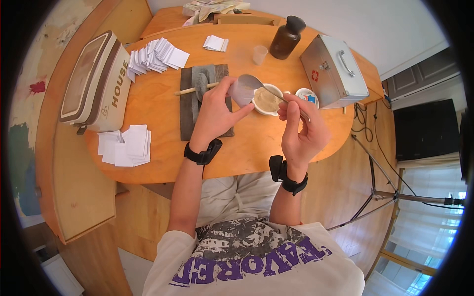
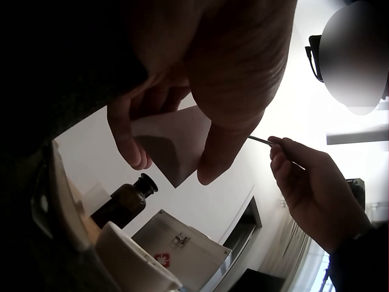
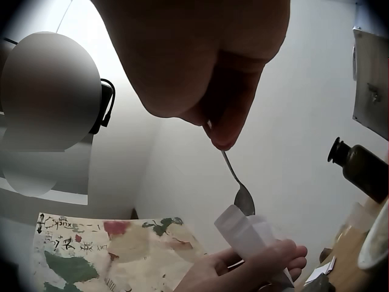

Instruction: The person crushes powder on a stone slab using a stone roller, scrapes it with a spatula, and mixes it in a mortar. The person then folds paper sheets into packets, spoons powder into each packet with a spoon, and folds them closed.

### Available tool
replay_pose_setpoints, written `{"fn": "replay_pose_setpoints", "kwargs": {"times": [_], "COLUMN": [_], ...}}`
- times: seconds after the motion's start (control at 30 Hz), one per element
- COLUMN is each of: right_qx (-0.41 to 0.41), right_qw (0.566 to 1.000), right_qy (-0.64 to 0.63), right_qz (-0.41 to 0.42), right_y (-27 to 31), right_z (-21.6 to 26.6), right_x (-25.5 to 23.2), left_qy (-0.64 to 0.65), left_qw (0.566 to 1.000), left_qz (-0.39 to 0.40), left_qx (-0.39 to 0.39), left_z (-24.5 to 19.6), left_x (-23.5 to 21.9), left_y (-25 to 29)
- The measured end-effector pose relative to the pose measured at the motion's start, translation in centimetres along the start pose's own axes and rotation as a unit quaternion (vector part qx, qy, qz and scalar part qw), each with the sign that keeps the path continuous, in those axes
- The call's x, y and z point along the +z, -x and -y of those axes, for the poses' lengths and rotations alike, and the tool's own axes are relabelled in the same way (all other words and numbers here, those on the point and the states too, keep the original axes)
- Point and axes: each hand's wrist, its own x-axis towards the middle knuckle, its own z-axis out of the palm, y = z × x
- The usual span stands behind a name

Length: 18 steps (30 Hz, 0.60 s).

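My left hand [image 1: 217, 116] holds a small white paper packet [image 3: 246, 231] between thumb and fingers, its mouth turned up. My right hand [image 1: 306, 128] pinches the handle of a metal spoon [image 1: 250, 81]. In the right wrist view the spoon's bowl dips at the mouth of the packet; what lies inside is hidden. Just beside the packet stands a white bowl [image 1: 266, 115] of beige powder [image 1: 268, 100]. In the left wrist view the packet [image 2: 176, 143] is a pale, dim shape between the fingers, with the bowl [image 2: 130, 261] lower left.
Left of the bowl lies a dark slab [image 1: 187, 116] with a grey wheel on a wooden rod. White packets [image 1: 158, 54] lie in several piles. A brown bottle [image 1: 286, 39], plastic cup [image 1: 259, 54], small dish [image 1: 301, 92], metal case [image 1: 335, 71] and HOUSE box [image 1: 96, 84] stand around.
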Motion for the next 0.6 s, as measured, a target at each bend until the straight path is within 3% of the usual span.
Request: {"fn": "replay_pose_setpoints", "kwargs": {"times": [0.1, 0.2, 0.27, 0.43, 0.6], "right_qx": [-0.056, -0.013, 0.095, 0.132, 0.094], "right_qw": [0.998, 0.999, 0.991, 0.991, 0.99], "right_qy": [0.019, -0.031, -0.054, -0.006, 0.076], "right_qz": [0.013, -0.016, -0.075, -0.018, 0.068], "right_y": [0.0, 0.3, 0.1, 0.4, 1.4], "right_z": [-0.3, -0.9, -1.5, -6.1, -8.7], "right_x": [0.0, -0.2, -0.6, -2.6, -2.9], "left_qy": [-0.003, -0.006, -0.006, 0.001, -0.003], "left_qw": [1.0, 1.0, 1.0, 1.0, 1.0], "left_qz": [0.002, 0.003, 0.008, 0.001, -0.001], "left_qx": [-0.003, -0.005, -0.013, 0.006, 0.004], "left_z": [0.0, 0.2, 0.4, 0.3, 0.2], "left_x": [-0.1, -0.1, 0.0, 0.0, 0.1], "left_y": [0.0, 0.0, 0.1, 0.0, 0.0]}}
